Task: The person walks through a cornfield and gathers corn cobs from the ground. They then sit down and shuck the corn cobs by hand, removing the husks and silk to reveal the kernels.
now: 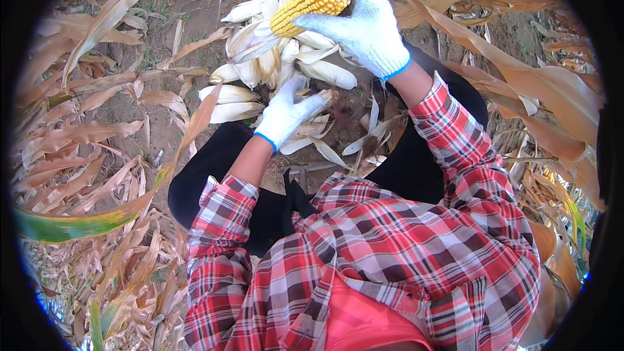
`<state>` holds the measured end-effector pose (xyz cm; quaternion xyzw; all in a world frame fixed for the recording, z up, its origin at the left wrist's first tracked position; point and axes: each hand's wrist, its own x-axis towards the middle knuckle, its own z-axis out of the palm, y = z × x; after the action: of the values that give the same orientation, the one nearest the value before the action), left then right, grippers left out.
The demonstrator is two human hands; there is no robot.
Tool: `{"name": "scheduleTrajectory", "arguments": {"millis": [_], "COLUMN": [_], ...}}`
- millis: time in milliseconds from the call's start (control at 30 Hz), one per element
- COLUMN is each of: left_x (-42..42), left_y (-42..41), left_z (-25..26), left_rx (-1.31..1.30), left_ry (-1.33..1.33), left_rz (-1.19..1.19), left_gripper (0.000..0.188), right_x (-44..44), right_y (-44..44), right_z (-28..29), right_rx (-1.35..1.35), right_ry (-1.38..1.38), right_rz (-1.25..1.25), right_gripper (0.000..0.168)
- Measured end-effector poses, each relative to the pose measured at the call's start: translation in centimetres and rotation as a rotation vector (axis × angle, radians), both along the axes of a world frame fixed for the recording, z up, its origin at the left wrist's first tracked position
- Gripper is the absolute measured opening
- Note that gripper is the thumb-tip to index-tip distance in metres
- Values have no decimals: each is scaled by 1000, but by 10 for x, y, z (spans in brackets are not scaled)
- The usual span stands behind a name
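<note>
A husked yellow ear of corn [312,5], dark at its blunt end, lies in the grip of my gloved right hand [363,22], with the thumb along its near side. Lower and to the left, my gloved left hand [291,109] is over the near edge of a pile of ears in pale dry husks [253,48]. Its thumb and fingers are spread beside a piece of husk [319,100]; whether it touches or holds any husk, I cannot tell. One husk-covered ear [329,73] rests at the pile's right side.
Dry corn leaves [78,141] cover much of the ground at the left. Long brown leaves [526,68] reach in from the right, and a partly green leaf [87,224] crosses the lower left. Loose husks [312,144] lie on the soil between my black-clad legs [414,156].
</note>
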<state>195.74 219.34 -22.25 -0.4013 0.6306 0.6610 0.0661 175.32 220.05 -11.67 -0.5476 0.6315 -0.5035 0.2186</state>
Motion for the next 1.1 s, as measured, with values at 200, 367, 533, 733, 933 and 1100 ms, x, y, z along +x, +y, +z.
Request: {"name": "scheduleTrajectory", "arguments": {"millis": [200,367,533,733,933,1100], "left_x": [-7,18,14,-7,-3,9], "left_y": [-59,-76,-38,-22,-27,-37], "left_z": [48,30,41,43,32,10], "left_rx": [829,519,444,390,489,777], "left_ry": [595,373,273,287,327,532], "left_rz": [542,567,559,466,575,784], "left_gripper": [74,40,44,43,45,39], "right_x": [31,59,19,25,23,46], "right_y": [24,37,14,2,1,5], "right_z": [9,1,-3,2,-24,-17], "right_rx": [-70,46,480,353,293,-131], "right_ry": [342,566,242,-252,-499,512], "right_rz": [240,632,76,-133,-74,453], "right_gripper": [62,52,77,61,32,20]}}
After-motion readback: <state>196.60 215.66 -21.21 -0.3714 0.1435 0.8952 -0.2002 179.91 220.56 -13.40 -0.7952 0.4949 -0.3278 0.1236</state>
